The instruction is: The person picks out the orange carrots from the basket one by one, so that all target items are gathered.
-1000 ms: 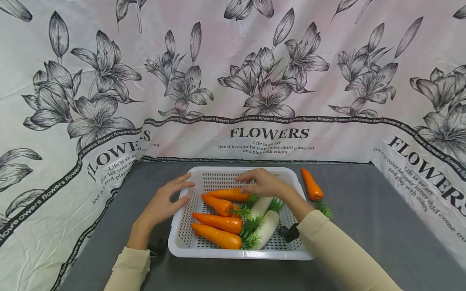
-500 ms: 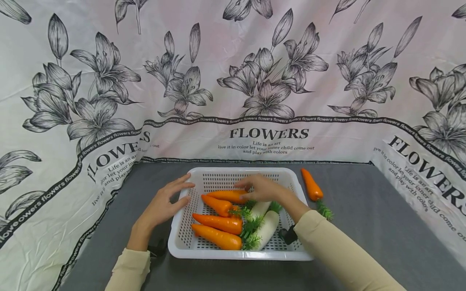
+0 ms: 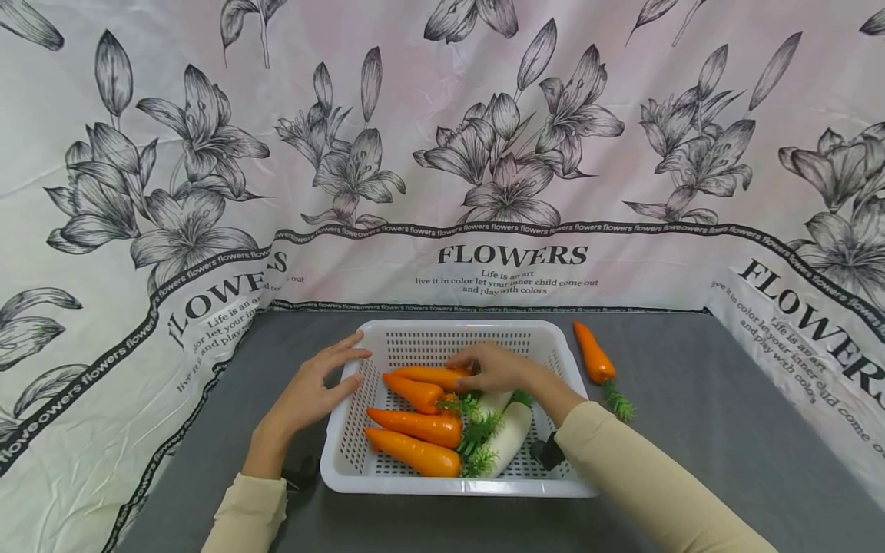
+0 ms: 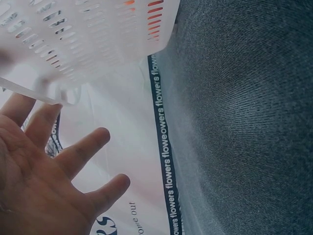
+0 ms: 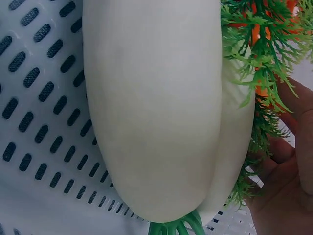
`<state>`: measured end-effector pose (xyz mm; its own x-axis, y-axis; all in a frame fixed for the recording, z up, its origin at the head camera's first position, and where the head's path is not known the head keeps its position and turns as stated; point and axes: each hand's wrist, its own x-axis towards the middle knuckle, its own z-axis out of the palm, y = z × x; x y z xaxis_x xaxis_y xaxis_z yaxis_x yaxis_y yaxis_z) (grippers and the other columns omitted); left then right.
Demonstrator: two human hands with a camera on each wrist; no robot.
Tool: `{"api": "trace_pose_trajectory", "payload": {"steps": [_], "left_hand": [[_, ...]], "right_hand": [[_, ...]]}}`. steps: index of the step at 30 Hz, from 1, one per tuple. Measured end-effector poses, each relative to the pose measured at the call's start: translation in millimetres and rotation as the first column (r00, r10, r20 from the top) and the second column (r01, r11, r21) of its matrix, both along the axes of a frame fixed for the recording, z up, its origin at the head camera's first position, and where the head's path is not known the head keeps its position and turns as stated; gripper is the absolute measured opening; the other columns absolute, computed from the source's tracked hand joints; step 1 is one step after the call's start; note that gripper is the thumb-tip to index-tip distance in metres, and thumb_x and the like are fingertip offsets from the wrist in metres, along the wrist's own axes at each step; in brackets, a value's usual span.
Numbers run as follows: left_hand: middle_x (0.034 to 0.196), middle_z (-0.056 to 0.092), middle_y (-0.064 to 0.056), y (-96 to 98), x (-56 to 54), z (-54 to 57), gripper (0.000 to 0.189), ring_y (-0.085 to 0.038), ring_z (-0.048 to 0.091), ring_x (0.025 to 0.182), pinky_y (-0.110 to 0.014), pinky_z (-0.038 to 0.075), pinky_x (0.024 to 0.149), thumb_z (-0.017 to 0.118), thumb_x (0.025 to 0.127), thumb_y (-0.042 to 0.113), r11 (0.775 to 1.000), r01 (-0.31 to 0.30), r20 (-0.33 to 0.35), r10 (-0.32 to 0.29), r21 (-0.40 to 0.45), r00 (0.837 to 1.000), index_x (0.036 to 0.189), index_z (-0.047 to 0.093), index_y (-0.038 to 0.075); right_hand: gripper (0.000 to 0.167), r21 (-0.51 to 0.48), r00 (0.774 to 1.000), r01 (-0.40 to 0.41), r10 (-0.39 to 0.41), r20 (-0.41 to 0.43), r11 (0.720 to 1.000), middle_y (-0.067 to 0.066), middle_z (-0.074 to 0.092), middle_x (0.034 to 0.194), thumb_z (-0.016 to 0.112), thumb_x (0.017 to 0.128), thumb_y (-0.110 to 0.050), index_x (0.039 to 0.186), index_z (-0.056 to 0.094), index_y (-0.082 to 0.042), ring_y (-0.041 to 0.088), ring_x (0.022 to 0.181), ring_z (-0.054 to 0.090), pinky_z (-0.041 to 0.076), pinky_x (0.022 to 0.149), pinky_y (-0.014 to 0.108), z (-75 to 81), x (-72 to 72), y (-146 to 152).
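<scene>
A white perforated plastic basket (image 3: 459, 485) holds several orange carrots with green tops and two white radishes (image 3: 510, 432). My right hand (image 3: 494, 367) reaches into it and grips the leafy end of the farthest carrot (image 3: 422, 374), thumb on the near side and fingers on the far side. In the right wrist view the hand (image 5: 279, 196) is partly hidden behind green leaves (image 5: 264, 58) and a large white radish (image 5: 151, 107). My left hand (image 3: 311, 390) rests its fingertips on the basket's left rim, fingers spread, as the left wrist view also shows.
One more carrot (image 3: 593, 353) lies on the grey tabletop (image 3: 677, 399), outside the basket to the right. A white cloth printed with flowers (image 3: 512, 169) hangs behind and along both sides. Nearer carrots (image 3: 413, 452) lie at the basket's left.
My right hand has lowered from above the farthest carrot to its leafy end and closed its fingers there. The left hand stays on the rim.
</scene>
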<state>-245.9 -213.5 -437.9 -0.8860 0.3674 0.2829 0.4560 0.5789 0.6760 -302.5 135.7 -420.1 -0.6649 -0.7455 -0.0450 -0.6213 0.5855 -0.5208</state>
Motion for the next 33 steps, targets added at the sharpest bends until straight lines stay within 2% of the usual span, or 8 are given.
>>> {"api": "trace_pose_trajectory", "payload": {"steps": [4, 10, 14, 17, 19, 27, 33], "left_hand": [[0.165, 0.038, -0.001, 1.1, 0.1, 0.1, 0.042, -0.041, 0.037, 0.149, -0.073, 0.033, 0.112, 0.065, 0.097, 0.028, 1.0, 0.002, -0.002, -0.002, 0.006, 1.0, 0.138, 0.064, 0.02], [0.165, 0.038, -0.001, 1.1, 0.3, 0.1, 0.041, -0.041, 0.037, 0.149, -0.073, 0.034, 0.112, 0.065, 0.097, 0.027, 1.0, 0.001, -0.003, -0.001, 0.007, 1.0, 0.138, 0.064, 0.024], [0.165, 0.038, -0.001, 1.2, 0.3, -0.3, 0.041, -0.041, 0.037, 0.149, -0.073, 0.034, 0.112, 0.065, 0.097, 0.027, 1.0, -0.002, -0.002, 0.002, 0.008, 1.0, 0.138, 0.064, 0.023], [0.165, 0.038, -0.001, 1.3, 0.2, -0.5, 0.041, -0.041, 0.037, 0.15, -0.073, 0.033, 0.112, 0.065, 0.097, 0.028, 1.0, -0.004, 0.002, 0.004, 0.008, 1.0, 0.138, 0.063, 0.022], [0.165, 0.037, 0.0, 1.2, 0.2, -0.6, 0.042, -0.041, 0.036, 0.15, -0.073, 0.032, 0.113, 0.065, 0.097, 0.028, 1.0, -0.006, 0.005, 0.006, 0.007, 1.0, 0.139, 0.063, 0.021], [0.166, 0.037, 0.0, 0.2, -0.2, -1.6, 0.042, -0.04, 0.035, 0.15, -0.075, 0.029, 0.114, 0.065, 0.098, 0.028, 1.0, -0.011, 0.007, 0.011, -0.004, 1.0, 0.139, 0.063, 0.021], [0.165, 0.037, 0.0, 0.7, -0.2, -1.3, 0.042, -0.04, 0.035, 0.15, -0.075, 0.029, 0.113, 0.065, 0.098, 0.03, 1.0, -0.009, 0.007, 0.009, -0.004, 1.0, 0.139, 0.063, 0.022]], "right_hand": [[0.043, 0.016, 0.999, 0.025, -0.026, 0.03, 1.0, 0.01, 0.07, 0.131, 0.066, 0.099, -0.025, 0.137, 0.063, -0.006, 0.024, 0.112, 0.067, 0.055, 0.1, 0.041, -3.0, 0.2, -0.3], [0.047, 0.063, 0.997, 0.044, -0.048, 0.065, 0.997, 0.008, 0.073, 0.122, 0.063, 0.101, -0.032, 0.141, 0.061, -0.009, 0.016, 0.099, 0.067, 0.055, 0.095, 0.039, -6.0, 0.5, -2.2], [0.049, 0.089, 0.995, 0.051, -0.058, 0.076, 0.995, 0.011, 0.07, 0.129, 0.06, 0.102, -0.036, 0.142, 0.059, -0.008, 0.022, 0.106, 0.067, 0.054, 0.099, 0.044, -6.4, 2.3, -3.4], [0.048, 0.105, 0.993, 0.066, -0.075, 0.091, 0.992, 0.01, 0.066, 0.135, 0.058, 0.103, -0.039, 0.141, 0.06, -0.01, 0.026, 0.116, 0.066, 0.051, 0.105, 0.047, -6.2, 3.3, -4.2], [0.046, 0.099, 0.993, 0.063, -0.073, 0.098, 0.993, 0.01, 0.067, 0.134, 0.058, 0.103, -0.039, 0.139, 0.062, -0.011, 0.027, 0.118, 0.065, 0.05, 0.106, 0.048, -5.9, 3.4, -4.9], [0.03, 0.038, 0.999, 0.01, -0.012, 0.03, 0.999, 0.007, 0.072, 0.118, 0.06, 0.102, -0.029, 0.124, 0.069, -0.009, 0.021, 0.105, 0.068, 0.055, 0.097, 0.041, -5.8, 2.4, -9.4], [0.041, 0.031, 1.0, 0.021, -0.021, 0.003, 0.999, 0.013, 0.069, 0.131, 0.063, 0.101, -0.024, 0.138, 0.061, -0.007, 0.026, 0.11, 0.069, 0.055, 0.1, 0.044, -7.3, 3.8, -11.3]]}}
